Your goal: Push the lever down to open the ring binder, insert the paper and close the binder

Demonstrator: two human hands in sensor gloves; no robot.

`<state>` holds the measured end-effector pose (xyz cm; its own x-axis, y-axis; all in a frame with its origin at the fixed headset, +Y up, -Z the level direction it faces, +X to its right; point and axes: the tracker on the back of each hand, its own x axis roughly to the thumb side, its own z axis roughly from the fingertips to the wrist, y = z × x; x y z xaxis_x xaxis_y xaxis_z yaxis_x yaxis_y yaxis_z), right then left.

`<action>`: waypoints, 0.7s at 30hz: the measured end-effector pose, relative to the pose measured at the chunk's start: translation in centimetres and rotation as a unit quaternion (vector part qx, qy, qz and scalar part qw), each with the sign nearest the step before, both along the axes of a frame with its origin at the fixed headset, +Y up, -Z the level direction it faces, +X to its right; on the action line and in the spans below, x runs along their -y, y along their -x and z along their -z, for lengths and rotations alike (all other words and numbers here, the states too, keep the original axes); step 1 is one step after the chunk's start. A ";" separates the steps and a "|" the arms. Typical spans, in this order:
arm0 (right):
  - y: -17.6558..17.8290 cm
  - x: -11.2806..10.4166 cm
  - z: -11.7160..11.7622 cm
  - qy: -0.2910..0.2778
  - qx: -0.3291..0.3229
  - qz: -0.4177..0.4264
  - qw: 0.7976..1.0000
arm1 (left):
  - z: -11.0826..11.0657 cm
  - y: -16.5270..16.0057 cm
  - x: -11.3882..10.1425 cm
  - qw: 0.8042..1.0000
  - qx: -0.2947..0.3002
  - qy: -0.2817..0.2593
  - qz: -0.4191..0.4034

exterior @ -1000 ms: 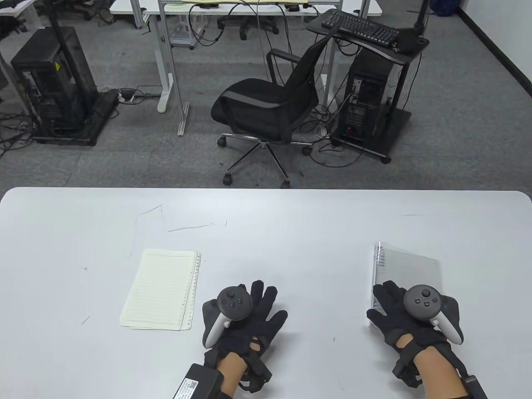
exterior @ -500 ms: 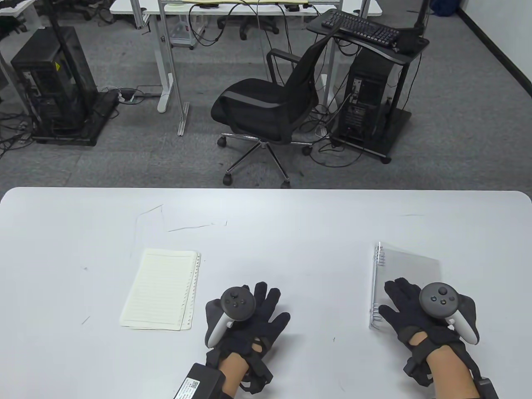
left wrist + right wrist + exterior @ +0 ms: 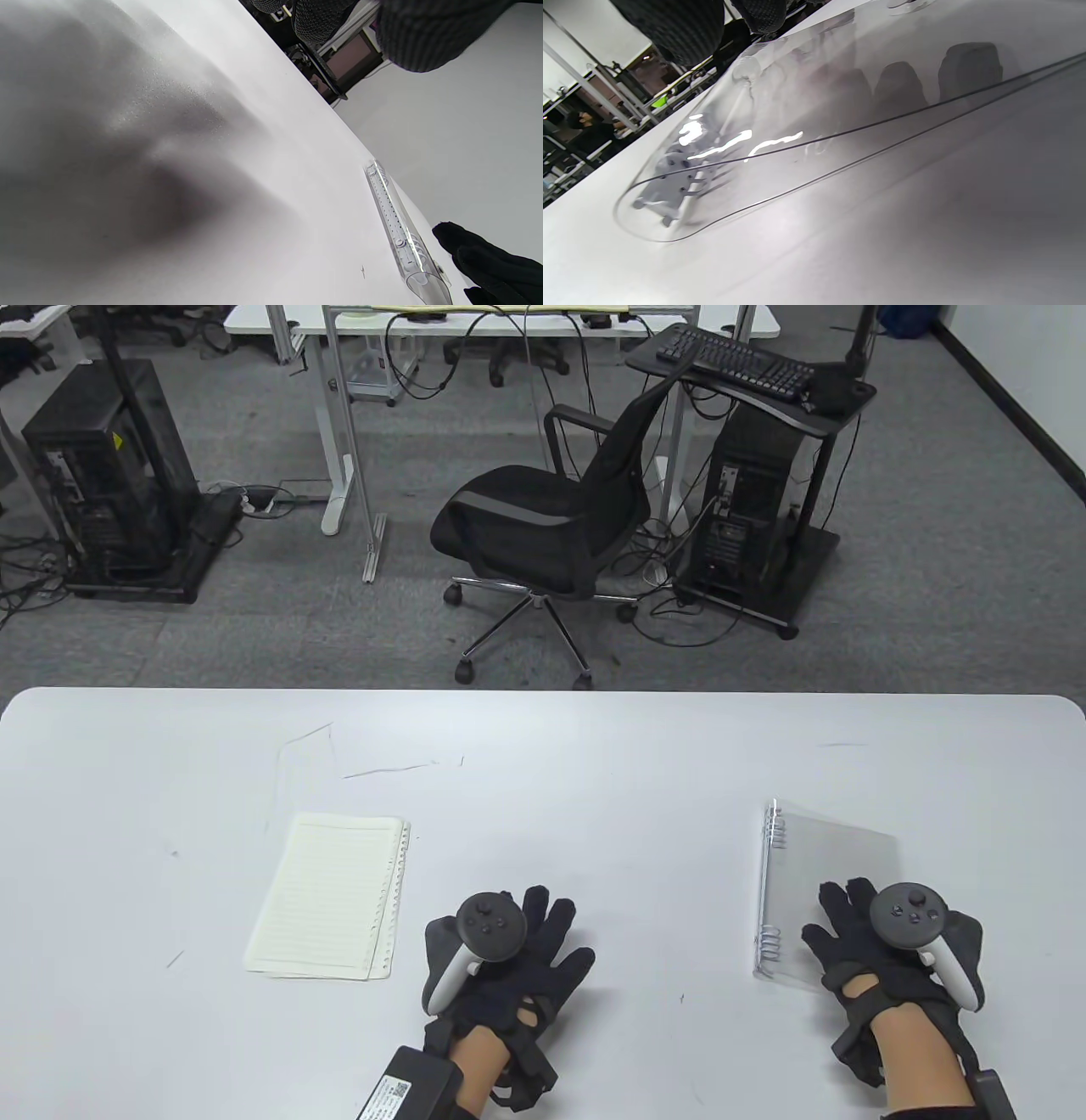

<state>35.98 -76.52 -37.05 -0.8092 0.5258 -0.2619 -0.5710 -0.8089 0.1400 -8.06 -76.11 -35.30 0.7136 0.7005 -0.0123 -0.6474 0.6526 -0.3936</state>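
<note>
A clear plastic ring binder lies closed on the right of the white table, its metal rings along its left edge. My right hand hovers over or rests on the binder's near right part with fingers spread; contact cannot be told. The right wrist view shows the transparent cover and the ring mechanism's end close below the fingertips. A stack of lined punched paper lies left of centre. My left hand lies flat on the table, right of the paper, holding nothing.
The binder's spine and my right hand's fingers show at the right of the left wrist view. Beyond the far table edge stand an office chair, computer towers and desks. Pen marks streak the table.
My right hand has slid rightward and toward me along the binder, from its left edge to its near right part. The left hand has barely shifted.
</note>
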 end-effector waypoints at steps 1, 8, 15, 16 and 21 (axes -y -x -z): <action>-0.4 0.1 0.0 0.002 0.014 -0.001 1.000 | 0.0 0.0 0.0 1.000 0.001 0.000 0.002; -2.8 1.5 -0.2 0.022 0.099 -0.009 0.995 | 0.0 -0.4 0.2 1.000 0.010 0.005 0.011; -3.6 1.9 -0.4 0.032 0.140 -0.020 0.989 | 0.0 -0.6 0.4 1.000 0.016 0.008 0.016; -3.8 1.9 -0.5 0.033 0.147 -0.022 0.988 | 0.0 -0.6 0.4 1.000 0.017 0.009 0.016; -4.7 2.6 -0.7 0.044 0.187 -0.020 0.981 | 0.2 -0.8 0.7 0.999 0.021 0.017 0.020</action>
<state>40.65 -79.12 -36.32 -0.6671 0.4584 -0.5873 -0.5645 -0.8254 -0.0031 -7.21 -76.85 -35.47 0.7411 0.6713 -0.0041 -0.6036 0.6636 -0.4420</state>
